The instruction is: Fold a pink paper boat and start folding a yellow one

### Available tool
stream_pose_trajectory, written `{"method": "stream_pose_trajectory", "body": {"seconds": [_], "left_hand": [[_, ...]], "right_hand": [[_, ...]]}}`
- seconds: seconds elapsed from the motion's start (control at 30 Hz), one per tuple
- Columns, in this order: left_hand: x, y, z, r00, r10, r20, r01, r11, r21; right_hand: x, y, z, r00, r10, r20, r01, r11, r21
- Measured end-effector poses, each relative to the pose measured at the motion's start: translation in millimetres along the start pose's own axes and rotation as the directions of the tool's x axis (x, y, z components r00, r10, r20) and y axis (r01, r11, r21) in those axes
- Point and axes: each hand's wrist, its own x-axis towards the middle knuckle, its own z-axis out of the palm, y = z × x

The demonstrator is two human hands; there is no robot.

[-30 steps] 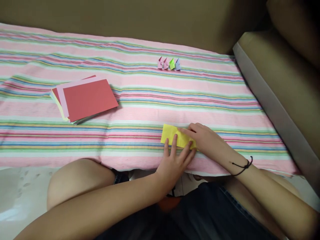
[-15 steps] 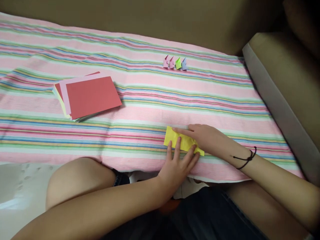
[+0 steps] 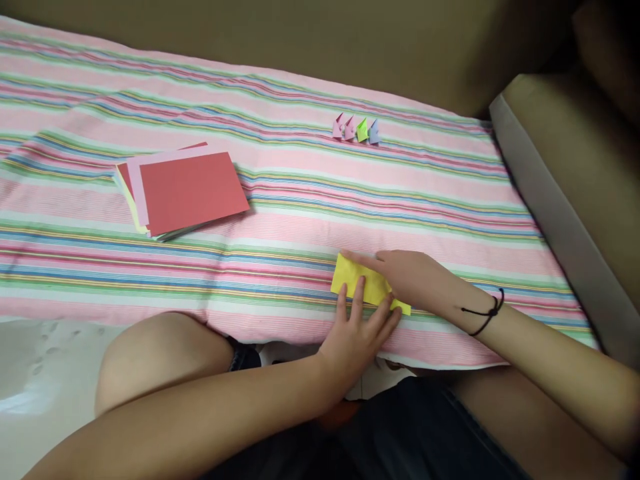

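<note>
Head view: I saw a striped cloth (image 3: 300, 223) before a brown backrest (image 3: 300, 33), an armrest (image 3: 575, 180) at right, pale floor (image 3: 45, 373) below. Near the cloth's front edge lay yellow paper (image 3: 373, 285), the left hand (image 3: 350, 343) spread wide on it; whether the right hand (image 3: 407, 275), touching it, gripped, I couldn't tell.
</note>
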Motion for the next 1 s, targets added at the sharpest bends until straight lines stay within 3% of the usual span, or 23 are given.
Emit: {"method": "stream_pose_trajectory", "body": {"seconds": [0.17, 0.3, 0.53, 0.73, 0.8, 1.0], "left_hand": [[0.7, 0.0, 0.7, 1.0, 0.007, 0.006, -0.007, 1.0, 0.013], [1.2, -0.4, 1.4, 1.0, 0.007, 0.0, -0.007, 1.0, 0.011], [1.6, -0.7, 6.7, 1.0, -0.02, -0.001, 0.02, 0.999, 0.037], [1.9, 0.1, 6.0, 0.998, -0.045, 0.043, 0.042, 0.997, 0.063], [2.2, 0.1, 5.4, 0.998, -0.046, 0.036, 0.044, 0.997, 0.059], [2.9, -1.4, 6.0, 0.999, -0.033, -0.008, 0.034, 0.998, 0.057]], "right_hand": [[-38.0, -14.3, 16.1, 0.965, 0.188, -0.183, -0.153, 0.969, 0.193], [-55.9, -45.4, 31.4, 0.878, 0.337, -0.34, -0.197, 0.902, 0.385], [-26.6, -93.6, 18.6, 0.682, 0.68, -0.269, -0.553, 0.72, 0.419], [-12.9, -104.8, 18.7, 0.535, 0.763, -0.363, -0.603, 0.646, 0.468], [-13.2, -105.0, 20.4, 0.525, 0.775, -0.352, -0.606, 0.631, 0.484], [-14.1, -103.0, 18.9, 0.56, 0.799, -0.221, -0.635, 0.585, 0.504]]}}
